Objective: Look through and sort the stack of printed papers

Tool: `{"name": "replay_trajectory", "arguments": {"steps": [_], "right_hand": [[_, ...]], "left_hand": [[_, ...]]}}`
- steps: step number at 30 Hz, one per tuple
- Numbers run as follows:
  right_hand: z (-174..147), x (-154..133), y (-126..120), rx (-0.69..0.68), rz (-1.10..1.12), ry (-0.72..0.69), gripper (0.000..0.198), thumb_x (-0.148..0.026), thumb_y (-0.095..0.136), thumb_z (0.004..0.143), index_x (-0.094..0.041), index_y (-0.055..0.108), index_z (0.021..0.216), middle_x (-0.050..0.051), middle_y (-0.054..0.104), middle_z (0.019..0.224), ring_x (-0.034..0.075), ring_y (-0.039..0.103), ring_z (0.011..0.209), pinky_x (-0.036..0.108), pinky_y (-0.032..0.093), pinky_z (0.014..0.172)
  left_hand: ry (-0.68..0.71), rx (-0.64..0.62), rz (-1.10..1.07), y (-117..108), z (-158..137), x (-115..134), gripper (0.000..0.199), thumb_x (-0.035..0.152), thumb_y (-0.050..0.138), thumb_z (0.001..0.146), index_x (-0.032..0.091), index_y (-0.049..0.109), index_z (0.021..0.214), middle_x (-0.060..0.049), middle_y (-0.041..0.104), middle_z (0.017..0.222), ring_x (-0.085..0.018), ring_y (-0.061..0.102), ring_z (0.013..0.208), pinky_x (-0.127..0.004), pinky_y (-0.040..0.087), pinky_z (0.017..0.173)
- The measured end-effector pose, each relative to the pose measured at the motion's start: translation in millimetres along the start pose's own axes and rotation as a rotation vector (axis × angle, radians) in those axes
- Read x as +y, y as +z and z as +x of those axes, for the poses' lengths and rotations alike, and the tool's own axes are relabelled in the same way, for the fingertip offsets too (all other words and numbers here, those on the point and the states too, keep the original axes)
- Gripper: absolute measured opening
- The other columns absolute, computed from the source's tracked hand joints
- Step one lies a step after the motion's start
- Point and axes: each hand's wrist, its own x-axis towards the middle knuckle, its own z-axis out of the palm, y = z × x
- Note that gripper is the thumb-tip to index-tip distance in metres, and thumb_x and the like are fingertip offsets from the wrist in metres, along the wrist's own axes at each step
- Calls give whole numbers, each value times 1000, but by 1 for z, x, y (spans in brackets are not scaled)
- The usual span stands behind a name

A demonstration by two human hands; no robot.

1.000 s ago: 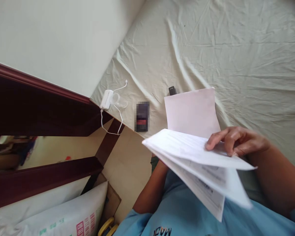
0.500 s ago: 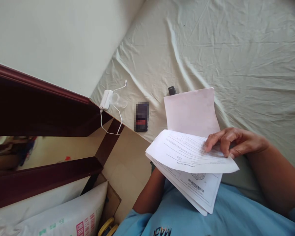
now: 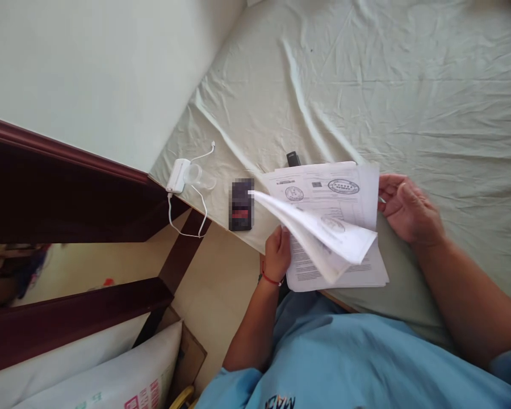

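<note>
Printed paper sheets with round and oval stamps lie in a loose stack in front of me, over the bed's edge. My left hand, with a red string on its wrist, is closed on the left edge of the stack. At the right edge my right hand has its fingers curled on a sheet whose corner is blurred; the fingertips are partly hidden by the paper. Between the hands, a few folded pages stand up from the stack, bent over and smeared by motion.
A small black object sits behind the papers. Left of them lies a pixelated dark item. A white device with a cable and a clear plastic cup rest near the bed's corner. A white sack is below.
The papers have swung from a tilted position near my body to lying further forward. My left hand has come into view. My right hand has moved up from the top sheet to the right edge.
</note>
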Motion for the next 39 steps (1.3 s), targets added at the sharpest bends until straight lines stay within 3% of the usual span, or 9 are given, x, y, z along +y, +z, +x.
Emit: {"name": "replay_trajectory", "arguments": {"steps": [4, 9, 15, 20, 24, 28, 31, 39], "right_hand": [[1, 4, 5, 92, -46, -48, 35, -57, 71, 93, -30, 72, 116, 6, 73, 123, 23, 68, 112, 32, 60, 78], [1, 2, 11, 152, -48, -94, 36, -57, 73, 92, -29, 68, 114, 6, 72, 122, 19, 66, 110, 29, 58, 86], [2, 16, 2, 55, -322, -103, 46, -52, 74, 94, -34, 60, 134, 4, 66, 138, 21, 65, 127, 46, 48, 119], [1, 22, -5, -16, -463, -108, 62, -50, 80, 90, -33, 56, 144, 6, 67, 144, 27, 66, 131, 54, 46, 121], [1, 14, -4, -26, -384, 9, 57, -53, 78, 91, -34, 60, 141, 3, 78, 125, 25, 72, 121, 50, 54, 113], [0, 4, 1, 13, -176, 131, 46, -58, 75, 91, -35, 66, 131, -1, 81, 106, 22, 79, 95, 41, 66, 86], [-1, 0, 6, 8, -111, 135, 43, -58, 76, 90, -35, 69, 126, -1, 80, 103, 22, 79, 88, 38, 67, 74], [0, 0, 7, 32, -64, 215, 56, -60, 83, 82, -34, 67, 129, 0, 79, 96, 21, 78, 78, 35, 65, 64]], "left_hand": [[133, -33, 103, 0, -3, 0, 53, 69, 59, 98, 19, 67, 82, -3, 65, 75, -18, 54, 71, -30, 43, 67], [128, -6, 27, 1, -7, -9, 53, 70, 60, 96, 19, 73, 89, -4, 66, 77, -20, 58, 78, -30, 46, 75], [156, 24, -24, 0, -10, -15, 50, 67, 57, 100, 20, 74, 97, -5, 71, 86, -20, 62, 82, -29, 49, 78], [149, 72, -36, -3, -18, -15, 47, 64, 58, 101, 19, 74, 101, -6, 73, 90, -21, 66, 87, -30, 52, 81], [79, 88, -117, -2, -28, -10, 50, 66, 64, 96, 19, 75, 108, -8, 76, 97, -25, 70, 98, -33, 55, 87], [49, 64, -193, 1, -33, -8, 50, 66, 67, 94, 19, 76, 109, -9, 78, 100, -26, 72, 102, -35, 57, 91], [32, 33, -271, 3, -35, -8, 48, 64, 69, 94, 19, 77, 108, -10, 78, 103, -26, 73, 103, -35, 58, 90], [-112, -16, -458, 5, -41, -1, 49, 61, 79, 87, 17, 76, 108, -10, 80, 105, -27, 75, 106, -38, 60, 93]]}}
